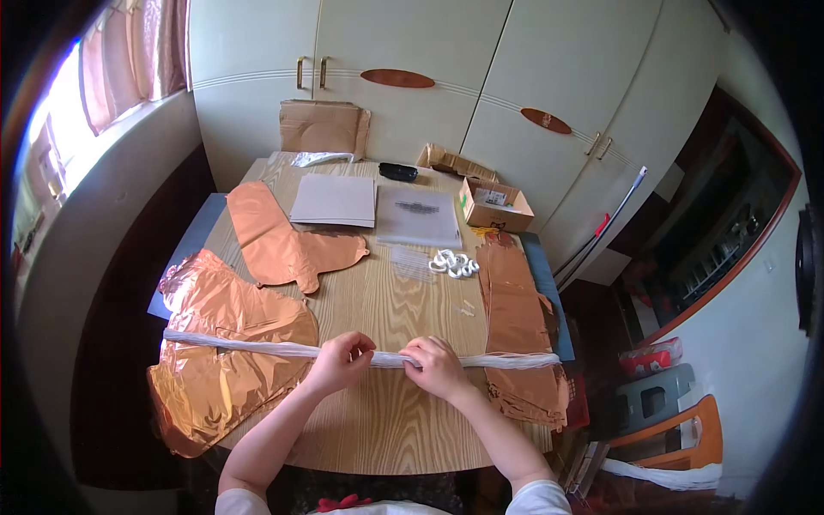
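Note:
A long bundle of white strings (502, 361) stretches from side to side across the near part of the table. My right hand (434, 367) is closed around its middle. Just left of that, my left hand (342, 360) is held over the bundle, fingertips pinched together; what they hold, if anything, is too small to make out. The bundle's left end crosses shiny copper-coloured foil balloons (232, 360), lying flat and crumpled. Its right end rests over a stack of flat, folded copper-coloured foil (515, 292).
Another flat foil balloon (279, 249) lies farther left. Toward the back are grey-white sheets (335, 200), a clear plastic bag (419, 219), coiled white ribbon (453, 263), a black tray (398, 172) and a small cardboard box (495, 206). More white strings (665, 475) hang over a chair at right.

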A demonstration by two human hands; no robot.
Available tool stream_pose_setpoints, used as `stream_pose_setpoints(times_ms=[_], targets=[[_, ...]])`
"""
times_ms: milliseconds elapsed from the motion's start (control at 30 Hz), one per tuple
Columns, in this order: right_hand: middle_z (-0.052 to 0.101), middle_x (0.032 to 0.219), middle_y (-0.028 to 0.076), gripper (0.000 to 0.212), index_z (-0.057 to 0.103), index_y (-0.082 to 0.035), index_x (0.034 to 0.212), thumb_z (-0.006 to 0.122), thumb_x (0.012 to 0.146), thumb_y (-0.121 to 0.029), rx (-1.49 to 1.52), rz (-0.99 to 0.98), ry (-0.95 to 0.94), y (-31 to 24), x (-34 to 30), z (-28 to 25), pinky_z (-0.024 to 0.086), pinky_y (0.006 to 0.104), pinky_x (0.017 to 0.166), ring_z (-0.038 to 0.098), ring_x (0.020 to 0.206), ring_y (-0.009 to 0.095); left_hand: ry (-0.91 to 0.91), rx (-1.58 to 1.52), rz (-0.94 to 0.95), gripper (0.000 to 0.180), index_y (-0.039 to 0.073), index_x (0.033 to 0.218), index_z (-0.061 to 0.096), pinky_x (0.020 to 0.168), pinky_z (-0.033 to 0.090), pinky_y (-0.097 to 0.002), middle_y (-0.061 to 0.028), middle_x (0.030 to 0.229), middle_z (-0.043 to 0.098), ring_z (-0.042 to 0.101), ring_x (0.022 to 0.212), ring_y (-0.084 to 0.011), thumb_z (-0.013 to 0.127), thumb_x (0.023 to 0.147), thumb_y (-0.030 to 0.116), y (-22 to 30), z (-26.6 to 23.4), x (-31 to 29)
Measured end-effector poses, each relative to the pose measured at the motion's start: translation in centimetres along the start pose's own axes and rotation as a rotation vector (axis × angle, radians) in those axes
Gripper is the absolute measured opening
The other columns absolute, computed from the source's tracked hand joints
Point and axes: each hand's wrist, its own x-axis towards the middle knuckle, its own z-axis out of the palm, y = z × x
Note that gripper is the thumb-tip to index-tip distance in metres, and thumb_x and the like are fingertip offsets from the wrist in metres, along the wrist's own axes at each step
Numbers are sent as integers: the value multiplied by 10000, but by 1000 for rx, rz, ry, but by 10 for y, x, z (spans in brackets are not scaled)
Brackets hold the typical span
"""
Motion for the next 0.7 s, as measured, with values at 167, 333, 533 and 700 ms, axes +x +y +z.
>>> stream_pose_setpoints(times_ms=[167,333,533,700], targets=[[574,796,-1,68,613,-101,755,655,703,-89,-73,-38,38,6,-3,6,431,328,706,559,772,189,-70,241,177,133,40,848,599,625,475,-344,-95,770,591,586,680,-247,606,734,108,6,12,5],[559,773,-7,87,584,-113,761,651,707,-94,-14,-33,152,3,-2,2,417,321,686,553,759,184,-11,373,256,146,55,847,590,668,474,-376,-93,777,560,576,753,-280,620,721,122,1,27,4],[554,766,-13,98,575,-118,755,655,701,-102,-84,-45,95,6,-7,2,403,317,687,545,751,177,114,469,454,139,70,805,595,657,456,-363,-72,754,527,549,748,-259,660,691,115,-6,30,3],[559,778,-13,104,577,-116,753,660,693,-100,-73,-52,138,7,-6,6,402,317,688,545,752,179,146,490,466,136,75,791,587,656,458,-357,-66,763,531,536,735,-252,659,680,105,-15,28,4]])
